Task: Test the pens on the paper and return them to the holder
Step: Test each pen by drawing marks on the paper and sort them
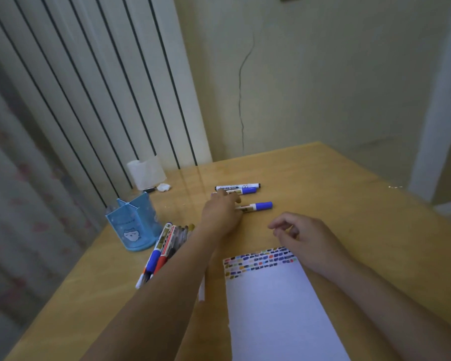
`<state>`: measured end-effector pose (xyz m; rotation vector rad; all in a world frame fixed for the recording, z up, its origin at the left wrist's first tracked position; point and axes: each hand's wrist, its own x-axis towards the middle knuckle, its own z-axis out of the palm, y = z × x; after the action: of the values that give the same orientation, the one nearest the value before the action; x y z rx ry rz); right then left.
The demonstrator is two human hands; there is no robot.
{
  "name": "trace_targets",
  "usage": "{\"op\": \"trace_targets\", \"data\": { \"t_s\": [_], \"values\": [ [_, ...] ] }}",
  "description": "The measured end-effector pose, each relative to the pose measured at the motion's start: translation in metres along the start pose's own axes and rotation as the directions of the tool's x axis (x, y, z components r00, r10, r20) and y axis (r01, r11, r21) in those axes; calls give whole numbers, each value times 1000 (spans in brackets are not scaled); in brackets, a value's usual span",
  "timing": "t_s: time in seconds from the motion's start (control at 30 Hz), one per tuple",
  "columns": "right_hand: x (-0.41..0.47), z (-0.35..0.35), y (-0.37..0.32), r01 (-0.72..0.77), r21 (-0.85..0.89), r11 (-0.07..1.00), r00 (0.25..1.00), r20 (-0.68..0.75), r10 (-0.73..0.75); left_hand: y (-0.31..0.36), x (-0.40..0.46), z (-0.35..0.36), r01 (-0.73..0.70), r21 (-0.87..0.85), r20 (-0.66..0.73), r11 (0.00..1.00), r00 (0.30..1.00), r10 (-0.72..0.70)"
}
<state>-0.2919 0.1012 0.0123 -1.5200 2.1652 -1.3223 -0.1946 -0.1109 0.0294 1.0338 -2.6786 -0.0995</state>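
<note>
A white paper (274, 303) with rows of colour marks along its top lies at the near middle of the wooden table (349, 204). The blue pen holder (130, 227) stands at the left. Beside it lies a pile of several pens (164, 246), partly hidden by my left forearm. Three markers lie farther back: a black-capped one (241, 186), a blue-capped one (246, 191) and another blue-capped one (261, 205). My left hand (219, 214) reaches over them, palm down, fingertips touching the middle marker. My right hand (301, 239) rests loosely curled at the paper's top edge, holding nothing.
A white tissue roll (146, 173) and a crumpled scrap (164, 187) sit at the table's back left, near a white radiator (102, 87). A white pen (201, 290) shows under my left forearm. The table's right edge drops off to the floor.
</note>
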Motion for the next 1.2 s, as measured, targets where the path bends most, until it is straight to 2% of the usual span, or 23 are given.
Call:
{"op": "trace_targets", "data": {
  "t_s": [0.13, 0.23, 0.37, 0.53, 0.67, 0.8, 0.93, 1.03, 1.2],
  "values": [
    [-3, -2, -3, 10, 17, 1000, 1000, 8, -10, 6, -6, -5, -25, 33, -35, 999, 999, 26],
    [-4, -3, -8, 47, 38, 998, 999, 18, -48, 15, -23, -20, -45, -27, -76, 999, 996, 43],
    [-9, -1, -21, 75, 122, 990, 994, 71, -84, 25, -73, -41, -155, -163, -236, 974, 965, 114],
    [-19, 7, -30, 134, 74, 988, 984, 108, -141, 26, -132, -55, -297, -224, -358, 928, 911, 205],
    [-25, 7, -36, 116, 162, 980, 985, 111, -135, 26, -161, -62, -314, -322, -275, 893, 934, 229],
    [-29, 3, -36, 35, 307, 951, 992, 102, -69, 16, -175, -70, -245, -471, -237, 847, 961, 146],
    [-31, -4, -51, -149, 584, 798, 983, 172, 58, 3, -169, -66, -247, -427, -183, 870, 966, 185],
    [-33, -5, -62, -184, 627, 757, 968, 249, 30, 6, -162, -62, -275, -439, -107, 855, 961, 254],
    [-34, 1, -61, -222, 702, 676, 950, 313, -13, 8, -150, -52, -303, -564, -114, 768, 950, 291]
  ]
}}
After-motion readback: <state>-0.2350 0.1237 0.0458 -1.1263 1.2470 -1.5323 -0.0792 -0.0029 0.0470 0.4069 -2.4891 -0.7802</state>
